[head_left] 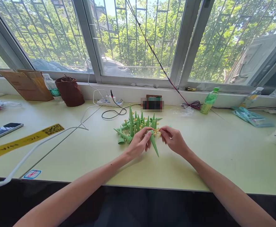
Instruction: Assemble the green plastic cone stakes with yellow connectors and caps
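Note:
My left hand [140,142] is closed around a long green plastic cone [154,147], its tip slanting down toward the table's front edge. Close beside it, my right hand [174,138] pinches a small yellow piece [160,134] near the cone's wide end. Whether the two parts touch is too small to tell. Just behind my hands lies a pile of similar green cones [131,124], some upright and others on their sides, with small yellow pieces scattered among them.
Behind the pile are a power strip [109,101] with cables and a blurred dark object [152,104]. A brown pouch [70,90], a cardboard box [28,84] and a phone [3,131] sit left. A green bottle [209,101] stands right. A white cable [34,148] crosses the left side.

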